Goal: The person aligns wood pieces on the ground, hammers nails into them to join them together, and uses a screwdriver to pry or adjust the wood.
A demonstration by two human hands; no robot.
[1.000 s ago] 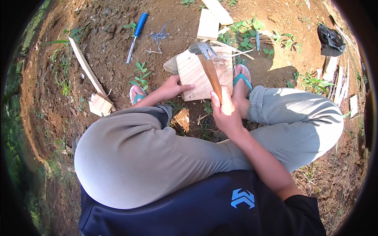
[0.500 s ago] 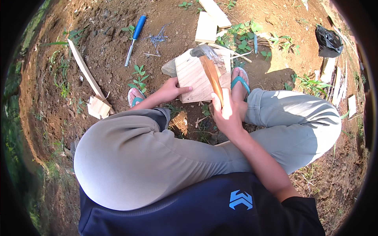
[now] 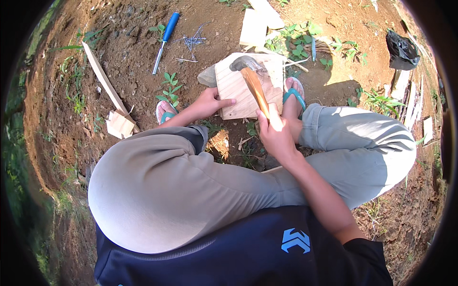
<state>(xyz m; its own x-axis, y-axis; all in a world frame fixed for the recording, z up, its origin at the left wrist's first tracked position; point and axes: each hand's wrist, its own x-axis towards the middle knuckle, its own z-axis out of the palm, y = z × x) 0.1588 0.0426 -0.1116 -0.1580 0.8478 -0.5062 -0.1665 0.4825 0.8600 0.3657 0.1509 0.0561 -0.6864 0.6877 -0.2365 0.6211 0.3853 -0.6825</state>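
Observation:
I squat over bare earth. My right hand [image 3: 275,135] grips the wooden handle of a hammer [image 3: 253,81], whose metal head rests near the top of a pale square wooden board [image 3: 236,88] lying on the ground. My left hand [image 3: 210,102] presses on the board's lower left edge, fingers spread along it. My feet in teal sandals stand on either side of the board, the right foot [image 3: 292,95] touching its right edge.
A blue-handled screwdriver [image 3: 164,40] and a loose bunch of nails [image 3: 193,42] lie on the soil at upper left. A long wood strip [image 3: 105,83] and offcuts lie left. More board pieces [image 3: 255,24] sit beyond. A black bag [image 3: 400,47] is at upper right.
The hammer head has stayed over the board's top, dropping slightly onto it. My left hand keeps holding the board edge. The view shifted a little.

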